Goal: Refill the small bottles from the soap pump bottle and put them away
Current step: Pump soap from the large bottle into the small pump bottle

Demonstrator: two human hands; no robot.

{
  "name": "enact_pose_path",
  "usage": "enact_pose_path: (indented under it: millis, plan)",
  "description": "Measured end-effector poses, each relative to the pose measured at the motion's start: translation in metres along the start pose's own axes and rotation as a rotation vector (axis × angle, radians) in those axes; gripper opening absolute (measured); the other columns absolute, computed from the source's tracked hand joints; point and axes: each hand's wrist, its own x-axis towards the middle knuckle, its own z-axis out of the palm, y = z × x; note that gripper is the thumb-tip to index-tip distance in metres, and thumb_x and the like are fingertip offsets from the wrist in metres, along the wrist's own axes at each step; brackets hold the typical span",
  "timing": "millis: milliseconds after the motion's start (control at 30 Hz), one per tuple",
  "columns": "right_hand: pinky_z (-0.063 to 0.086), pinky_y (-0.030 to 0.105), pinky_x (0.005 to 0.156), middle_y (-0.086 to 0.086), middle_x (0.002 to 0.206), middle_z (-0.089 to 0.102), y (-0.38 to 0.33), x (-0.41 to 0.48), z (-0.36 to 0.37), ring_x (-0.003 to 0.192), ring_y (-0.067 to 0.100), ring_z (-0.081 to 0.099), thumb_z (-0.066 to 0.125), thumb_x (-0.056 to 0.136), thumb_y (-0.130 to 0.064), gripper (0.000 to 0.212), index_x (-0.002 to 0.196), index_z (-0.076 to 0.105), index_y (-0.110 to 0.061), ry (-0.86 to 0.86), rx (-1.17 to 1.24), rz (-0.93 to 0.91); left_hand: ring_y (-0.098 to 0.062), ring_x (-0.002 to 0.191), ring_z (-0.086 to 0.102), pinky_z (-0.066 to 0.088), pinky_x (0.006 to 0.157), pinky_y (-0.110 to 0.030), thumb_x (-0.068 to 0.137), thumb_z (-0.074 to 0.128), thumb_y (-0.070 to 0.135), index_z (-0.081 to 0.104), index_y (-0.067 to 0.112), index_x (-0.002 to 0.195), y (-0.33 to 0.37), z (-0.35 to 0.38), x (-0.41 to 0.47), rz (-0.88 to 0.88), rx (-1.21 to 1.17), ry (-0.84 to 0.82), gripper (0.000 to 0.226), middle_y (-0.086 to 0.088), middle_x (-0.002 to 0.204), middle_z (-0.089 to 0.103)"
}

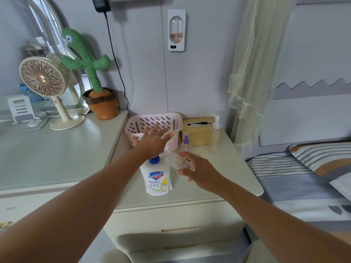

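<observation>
Cream bedside counter [218, 179] carries the soap pump bottle [156, 180] near its front edge. The left hand [153, 142], fingers straight and spread, presses the pump head. The right hand [200, 173] grips a small bottle [180, 162], tilted, mouth toward the spout. Filling seems under way. Next likely calls for steady aim, then closing it and stowing it in the pink basket [152, 120] at the back edge.

1. A bedroom in a home is shown.
2. A bed [284, 179] with striped bedding and a pillow [322, 158] is seen at the right, backed by a padded grey headboard [313, 54].
3. A pale sheer curtain [252, 63] is hung beside it.
4. A cream bedside cabinet [171, 219] with drawers is set next to the bed.
5. A mirror [41, 40], a small fan [42, 76] and a plush cactus [83, 52] are kept on the adjoining worktop [57, 149].
</observation>
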Motion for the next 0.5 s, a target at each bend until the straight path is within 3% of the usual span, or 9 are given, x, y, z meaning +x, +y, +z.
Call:
enact_pose_path:
  millis: [67,133,233,400,500]
  plan:
    - [0.051,0.012,0.058,-0.003,0.122,0.053,0.003,0.002,0.001,0.093,0.010,0.054,0.062,0.088,-0.023,0.051,0.136,0.044,-0.026,-0.001,0.014,0.012,-0.020,0.146,-0.010,-0.016,0.108,-0.039,0.104,0.015,0.038,0.021,0.023,0.150,0.003,0.001,-0.002,-0.008,0.022,-0.003,0.049,-0.003,0.160,0.006]
    - [0.051,0.012,0.058,0.001,0.125,0.053,0.006,0.003,0.002,0.090,0.010,0.055,0.062,0.088,-0.023,0.051,0.135,0.045,-0.026,-0.010,0.020,0.025,-0.021,0.146,-0.009,-0.013,0.111,-0.048,0.105,0.016,0.036,0.020,0.026,0.151,-0.001,0.006,0.002,-0.022,0.054,-0.036,0.047,-0.001,0.160,0.004]
    - [0.050,0.011,0.056,0.002,0.127,0.052,0.007,0.003,0.005,0.091,0.009,0.054,0.062,0.089,-0.023,0.050,0.135,0.044,-0.026,-0.015,0.042,0.040,-0.021,0.146,-0.008,-0.012,0.111,-0.061,0.099,0.015,0.051,0.023,0.035,0.149,-0.011,0.009,0.008,-0.100,0.027,-0.078,0.053,0.006,0.160,0.005]
    - [0.051,0.011,0.057,-0.001,0.126,0.052,0.004,0.001,0.005,0.093,0.008,0.053,0.061,0.089,-0.023,0.051,0.136,0.043,-0.027,-0.003,0.047,0.022,-0.023,0.146,-0.009,-0.013,0.111,-0.047,0.104,0.012,0.041,0.018,0.024,0.151,-0.001,0.002,0.002,-0.047,-0.015,-0.019,0.050,-0.002,0.160,0.004]
    - [0.051,0.012,0.057,-0.002,0.127,0.051,0.003,0.000,0.005,0.095,0.008,0.052,0.062,0.089,-0.022,0.051,0.136,0.042,-0.026,0.005,0.045,0.012,-0.028,0.146,-0.010,-0.008,0.113,-0.059,0.077,-0.015,0.078,0.018,0.028,0.150,-0.017,0.008,0.019,0.021,0.044,-0.019,0.094,-0.006,0.160,0.008]
